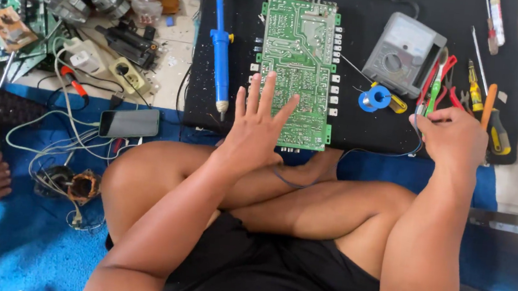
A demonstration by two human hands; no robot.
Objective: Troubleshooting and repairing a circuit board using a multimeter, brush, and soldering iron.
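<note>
Green circuit board [297, 67] lay solder side up on the black mat [349, 126], just ahead of your crossed legs. Your left hand [256, 126] rested flat on its lower left part, fingers spread, gripping nothing; it hid that corner of the board. Your right hand [453, 136] sat at the mat's right edge, fingers curled at the red-handled pliers [438, 77]; whether you actually pinched them was hard to make out, since the knuckles covered the contact. A thin blue wire [378, 154] ran from under that hand toward the board's lower edge.

Around it: blue desoldering pump [221, 47] left of the board, grey analog multimeter [404, 52] right of it, solder spool [376, 98] just below the meter. Screwdrivers [493, 117] beside your right hand. Smartphone [129, 123] lay off the mat on the blue cloth. Parts pile at top left was cluttered and cut off by the frame.
</note>
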